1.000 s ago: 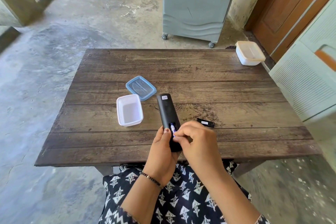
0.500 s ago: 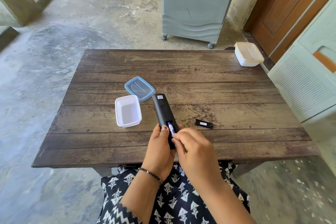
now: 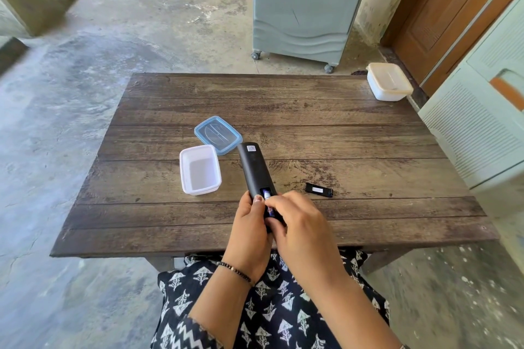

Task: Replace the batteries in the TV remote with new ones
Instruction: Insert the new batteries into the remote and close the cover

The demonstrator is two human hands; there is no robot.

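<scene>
A black TV remote (image 3: 254, 168) lies face down over the wooden table (image 3: 326, 127), its near end held by my left hand (image 3: 249, 231), thumb along its left edge. The battery bay is uncovered and a blue-and-white battery (image 3: 267, 198) shows inside it. My right hand (image 3: 302, 224) covers the bay's near part, with its fingertips curled onto the battery. The black battery cover (image 3: 318, 189) lies on the table to the right of the remote.
An open white plastic box (image 3: 200, 170) sits left of the remote, its blue lid (image 3: 217, 135) behind it. A closed white box (image 3: 389, 81) stands at the table's far right corner. A grey air cooler (image 3: 304, 5) stands behind the table.
Both hands and the remote's near end have shifted slightly left and toward me. My right fingers have stayed on the battery in the bay.
</scene>
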